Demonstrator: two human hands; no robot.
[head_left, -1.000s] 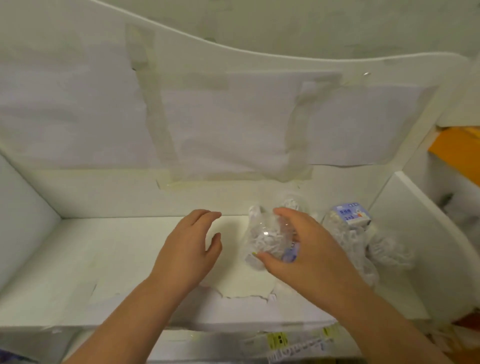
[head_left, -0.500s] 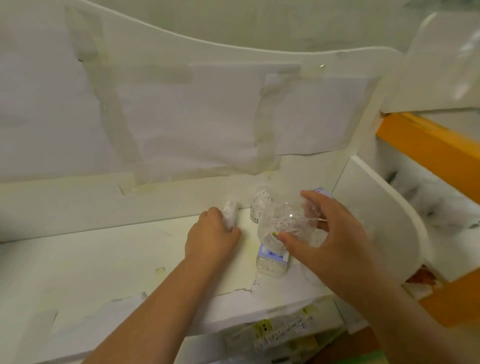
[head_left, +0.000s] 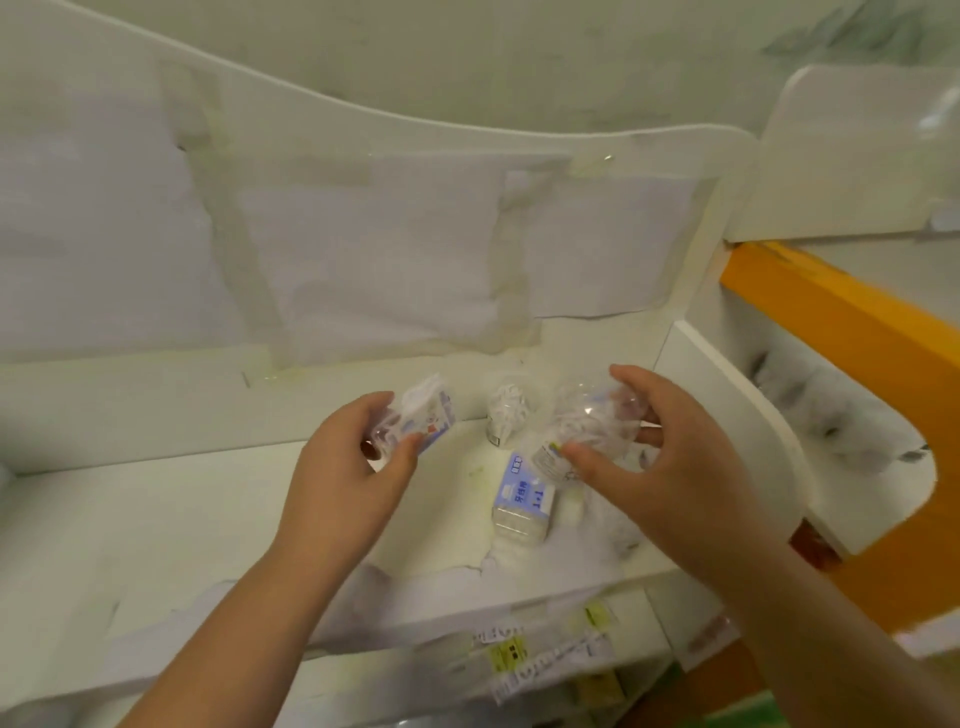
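Note:
My left hand (head_left: 347, 470) grips a small clear packet with a blue and white label (head_left: 423, 418), lifted above the white shelf (head_left: 156, 519). My right hand (head_left: 670, 467) holds a clear round container of white pieces (head_left: 582, 423) between thumb and fingers, above the shelf's right part. Under it a third clear pack with a blue label (head_left: 522, 501) lies flat on the shelf. Another small clear container of white pieces (head_left: 506, 413) stands against the back wall between my hands.
White paper sheets (head_left: 363, 260) are taped to the back panel. A white side panel (head_left: 737, 431) closes the shelf on the right, with an orange beam (head_left: 841, 332) beyond it. Labelled packs (head_left: 535, 660) sit on the lower shelf. The shelf's front surface is peeling.
My left hand has picked up the small labelled packet from the back of the shelf and lifted it. My right hand still holds the round container, shifted slightly right.

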